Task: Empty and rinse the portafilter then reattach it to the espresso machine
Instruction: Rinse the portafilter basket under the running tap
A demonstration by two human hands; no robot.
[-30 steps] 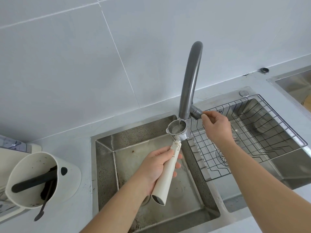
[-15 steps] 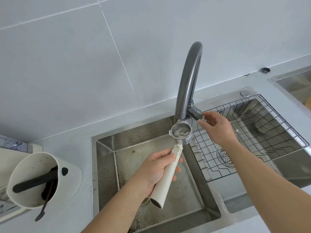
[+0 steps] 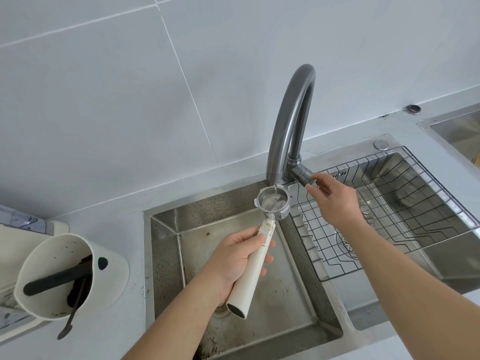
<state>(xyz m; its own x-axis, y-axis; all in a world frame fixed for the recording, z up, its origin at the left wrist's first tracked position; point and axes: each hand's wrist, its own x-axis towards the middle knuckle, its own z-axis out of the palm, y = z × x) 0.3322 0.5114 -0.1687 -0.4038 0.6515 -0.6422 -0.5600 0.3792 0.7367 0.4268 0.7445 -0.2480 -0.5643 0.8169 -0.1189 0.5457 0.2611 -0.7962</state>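
My left hand (image 3: 233, 258) grips the cream handle of the portafilter (image 3: 250, 274). Its metal basket (image 3: 273, 202) sits level under the spout of the grey faucet (image 3: 291, 120), over the left sink basin (image 3: 298, 320). A thin stream of water runs from the spout into the basket, which holds foamy water. My right hand (image 3: 333, 201) rests with its fingertips on the faucet's side lever (image 3: 302, 175). The espresso machine is outside the frame.
A cream knock box (image 3: 52, 271) with a black bar and coffee grounds stands on the counter at left, a small black brush leaning out of it. A wire rack (image 3: 389, 203) lies over the right basin. Another sink edge shows at the far right.
Water has started running into the basket. The basket has shifted slightly under the spout, and my right hand has stayed on the lever.
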